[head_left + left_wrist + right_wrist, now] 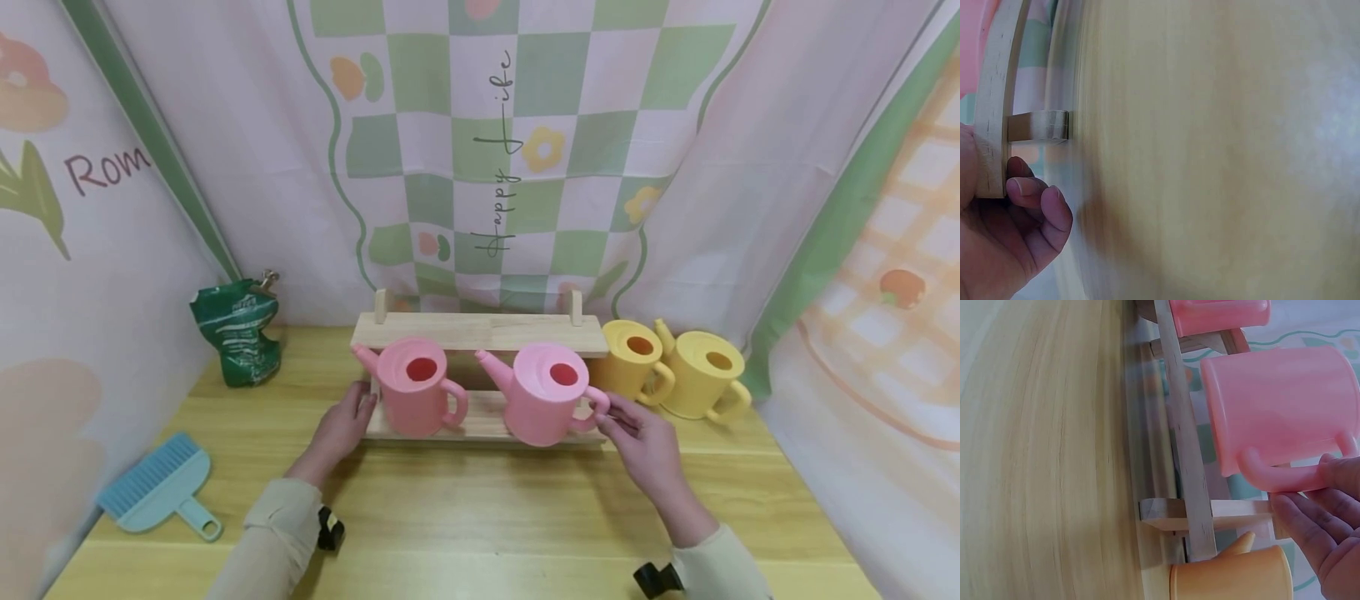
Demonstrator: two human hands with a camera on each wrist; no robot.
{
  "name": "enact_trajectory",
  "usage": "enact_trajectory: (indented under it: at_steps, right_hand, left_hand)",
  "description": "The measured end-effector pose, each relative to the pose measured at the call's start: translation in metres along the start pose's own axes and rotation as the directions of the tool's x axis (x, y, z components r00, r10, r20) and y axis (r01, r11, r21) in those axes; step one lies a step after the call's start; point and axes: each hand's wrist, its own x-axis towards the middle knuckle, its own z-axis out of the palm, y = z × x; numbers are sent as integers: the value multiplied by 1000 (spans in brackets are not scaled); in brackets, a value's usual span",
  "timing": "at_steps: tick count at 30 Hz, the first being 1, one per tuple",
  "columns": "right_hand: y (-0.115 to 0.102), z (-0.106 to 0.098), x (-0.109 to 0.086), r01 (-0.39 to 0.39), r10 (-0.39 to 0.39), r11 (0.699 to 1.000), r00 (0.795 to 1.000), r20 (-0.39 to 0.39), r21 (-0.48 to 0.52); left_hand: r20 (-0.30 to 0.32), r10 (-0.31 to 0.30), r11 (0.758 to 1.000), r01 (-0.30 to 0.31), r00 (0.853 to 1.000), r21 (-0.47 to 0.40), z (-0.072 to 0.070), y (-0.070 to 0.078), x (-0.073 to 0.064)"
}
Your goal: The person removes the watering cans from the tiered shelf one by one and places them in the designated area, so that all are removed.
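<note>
A two-tier wooden rack (480, 332) stands at the back of the table. My left hand (343, 429) grips the left end of its lower board, fingers curled under the board (996, 106) in the left wrist view. Two pink watering cans are at the lower tier, spouts to the left. My right hand (647, 446) pinches the handle of the right pink watering can (543, 400), thumb on one side and fingers on the other in the right wrist view. Whether its base fully touches the board I cannot tell. The left pink watering can (414, 404) sits untouched.
Two yellow watering cans (633, 358) stand close behind the rack's right end. At the left lies a blue dustpan-and-brush set (161, 487). A crumpled green bag (243, 333) stands at the back left. Printed curtains (300, 208) close off the back and sides.
</note>
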Motion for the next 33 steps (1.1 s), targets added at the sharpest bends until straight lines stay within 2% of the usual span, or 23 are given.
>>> enact_trajectory:
  at_steps: [5,11,22,28,32,33]
  right_hand:
    - [0,-6,-4,-7,7,1000,1000,-9,1]
    - [0,-16,-11,4,-2,1000,998,-57,29]
    - [10,-47,-26,25,-13,997,987,-162,68]
    - [18,-66,-35,-32,36,999,983,-181,29]
    - [23,-78,-41,-56,69,996,979,-189,73]
    - [24,-80,-42,-54,74,992,979,-188,113]
  left_hand:
    - [7,-6,1000,6,1000,0,0,0,1]
    - [11,-12,1000,12,1000,-1,0,0,0]
    - [14,-18,1000,18,1000,-3,-1,3,-1]
    - [17,-24,1000,24,1000,-12,0,3,0]
    - [19,-26,1000,27,999,-13,-1,2,-1]
    - [18,-25,1000,25,1000,-10,-1,2,-1]
